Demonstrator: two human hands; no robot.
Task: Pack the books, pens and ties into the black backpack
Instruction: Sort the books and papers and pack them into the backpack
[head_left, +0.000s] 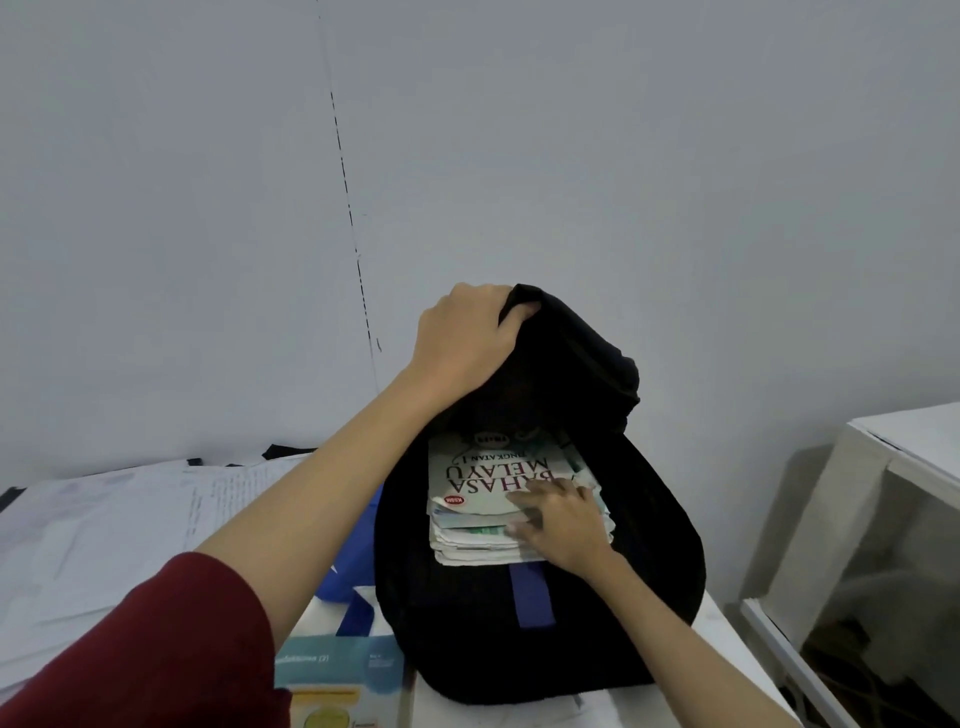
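Head view shows us our left hand (467, 343) clenching the flap of the soft black fabric backpack (545, 613) up while our right hand (563, 522), nearer, presses flat, grasping nothing, on the white paperback books (483, 499) stacked inside its mouth, spines pointing inward.

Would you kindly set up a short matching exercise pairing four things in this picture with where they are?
Things:
1. left hand
2. right hand
3. stack of books
4. teal book

Places:
A. inside the open black backpack
B. on the table, left of the backpack
C. gripping the backpack's top flap
D. resting on the books

Pairs: 1-C, 2-D, 3-A, 4-B
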